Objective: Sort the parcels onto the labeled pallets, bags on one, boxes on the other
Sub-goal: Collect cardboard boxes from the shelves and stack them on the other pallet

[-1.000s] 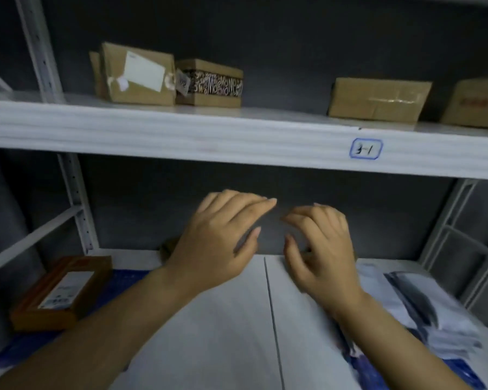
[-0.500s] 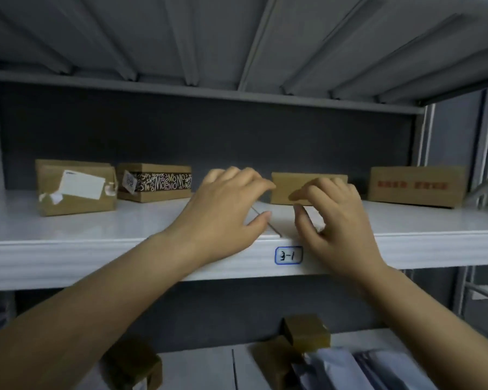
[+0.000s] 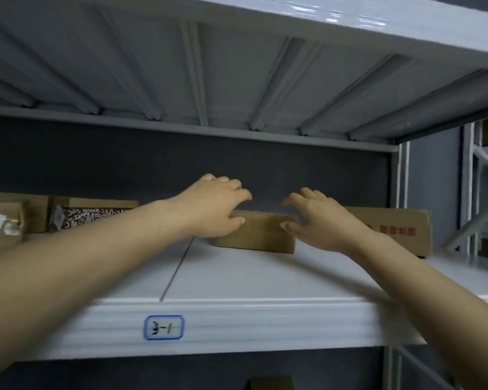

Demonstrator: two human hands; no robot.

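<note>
Plain brown box (image 3: 261,235); dark lettered box (image 3: 92,215); white shelf (image 3: 237,280).

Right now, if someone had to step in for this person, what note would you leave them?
Left hand: fingers curled over the plain brown box, thumb on its front.
Right hand: open, spread at the box's right end.
The box sits on shelf 3-1, a patterned box to its left, a red-printed box to its right.
Not lifted yet.
To do: carry it to the boxes pallet; pallets out of view.
</note>
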